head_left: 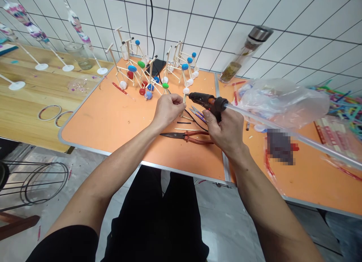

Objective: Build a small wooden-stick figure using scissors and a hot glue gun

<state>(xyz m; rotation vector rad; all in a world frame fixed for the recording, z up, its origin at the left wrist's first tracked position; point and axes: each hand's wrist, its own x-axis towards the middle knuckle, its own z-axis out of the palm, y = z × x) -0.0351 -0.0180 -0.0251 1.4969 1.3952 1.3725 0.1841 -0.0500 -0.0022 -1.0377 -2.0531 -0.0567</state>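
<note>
And here's the tight spot: the left hand has a pale wooden stick pinched between thumb and fingers, with its far end poking out beyond the pinch. The right hand is wrapped round the handle of a black hot-glue gun, the nozzle coming in from the right of that pinch. So it all turns on crossed axes: the stick runs roughly away from the body, the gun nearly sideways across it, nozzle at the stick's far end (touching or just beside, I cannot tell). The left grip is nearer, right on the wood; the right reaches it only through the gun. Nearer the body than the pinch lie long-nose pliers; snips sit just to its right, under the gun. Beyond it stand stick-built models with coloured ovals.
</note>
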